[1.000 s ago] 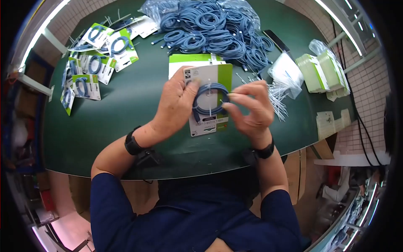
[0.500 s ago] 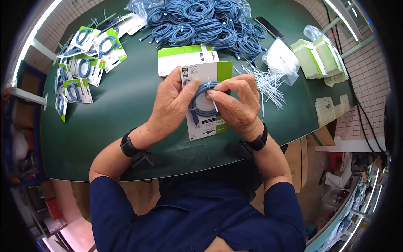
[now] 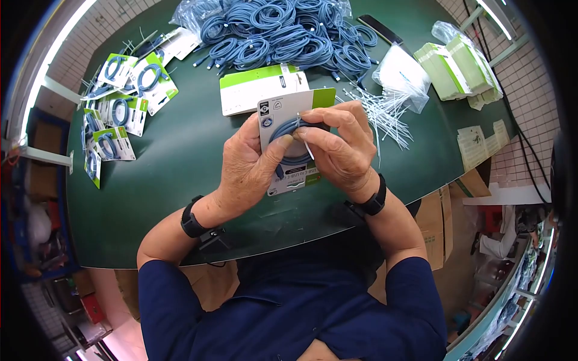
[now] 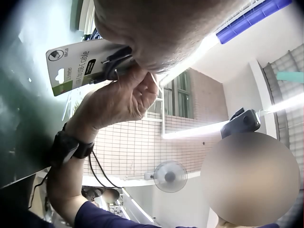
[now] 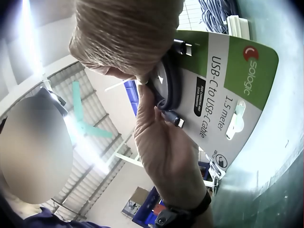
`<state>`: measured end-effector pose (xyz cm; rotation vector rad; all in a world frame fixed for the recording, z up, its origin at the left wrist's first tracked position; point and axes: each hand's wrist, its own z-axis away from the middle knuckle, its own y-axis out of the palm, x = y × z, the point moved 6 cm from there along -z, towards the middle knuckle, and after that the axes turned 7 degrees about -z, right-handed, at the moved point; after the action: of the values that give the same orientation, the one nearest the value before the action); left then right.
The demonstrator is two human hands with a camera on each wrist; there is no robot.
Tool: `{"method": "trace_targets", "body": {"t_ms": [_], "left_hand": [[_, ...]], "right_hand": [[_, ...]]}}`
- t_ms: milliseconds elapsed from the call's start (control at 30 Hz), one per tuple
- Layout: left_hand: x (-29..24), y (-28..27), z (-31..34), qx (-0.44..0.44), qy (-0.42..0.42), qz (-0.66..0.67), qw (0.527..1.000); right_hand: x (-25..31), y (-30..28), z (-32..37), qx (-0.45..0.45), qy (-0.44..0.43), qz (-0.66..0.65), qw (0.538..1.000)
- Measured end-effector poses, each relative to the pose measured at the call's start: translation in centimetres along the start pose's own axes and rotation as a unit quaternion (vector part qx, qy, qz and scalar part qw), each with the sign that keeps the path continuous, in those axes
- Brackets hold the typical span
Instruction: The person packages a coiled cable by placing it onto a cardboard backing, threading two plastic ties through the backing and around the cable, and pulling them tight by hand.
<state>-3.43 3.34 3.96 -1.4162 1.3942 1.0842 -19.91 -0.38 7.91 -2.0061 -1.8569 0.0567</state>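
Note:
My left hand grips the left edge of a white and green packaging card, its thumb over a coiled blue USB-C cable that lies against the card. With thumb and forefinger, my right hand pinches a white cable tie at the upper part of the coil. Both hands' fingertips meet there and hide part of the tie. In the right wrist view the card's printed face reads "USB-C to USB-C Cable", and a cable plug sticks out beside the left hand.
More cards lie just beyond my hands. A heap of coiled blue cables fills the back. Carded cables sit at left. Loose white ties, a plastic bag and card stacks are at right, a black phone-like object behind.
My right hand has come in from the right of the coil to its upper part and pinches the tie. The left thumb has shifted inward to the right fingertips. The head view has shifted slightly.

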Motion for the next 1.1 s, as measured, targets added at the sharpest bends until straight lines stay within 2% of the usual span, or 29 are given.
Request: {"method": "trace_targets", "body": {"t_ms": [367,533,800,900,1100], "left_hand": [[0.6,-0.4,-0.3,-0.007,-0.021,0.022,1.0],[0.6,-0.6,-0.5,-0.014,-0.015,0.072,0.997],[0.4,-1.1,-0.8,-0.042,-0.025,0.13,0.99],[0.5,-1.3,-1.0,-0.045,-0.036,0.144,0.988],[0.7,-1.3,-1.0,-0.049,-0.034,0.136,0.989]], "right_hand": [[-0.2,0.8,0.4,0.034,-0.01,-0.008,0.999],[0.1,0.5,0.5,0.009,-0.035,-0.012,0.999],[1.5,0.0,0.7,0.028,-0.054,-0.02,0.998],[1.6,0.6,0.8,0.058,-0.063,-0.058,0.995],[1.3,1.0,0.7,0.059,-0.05,-0.101,0.992]]}}
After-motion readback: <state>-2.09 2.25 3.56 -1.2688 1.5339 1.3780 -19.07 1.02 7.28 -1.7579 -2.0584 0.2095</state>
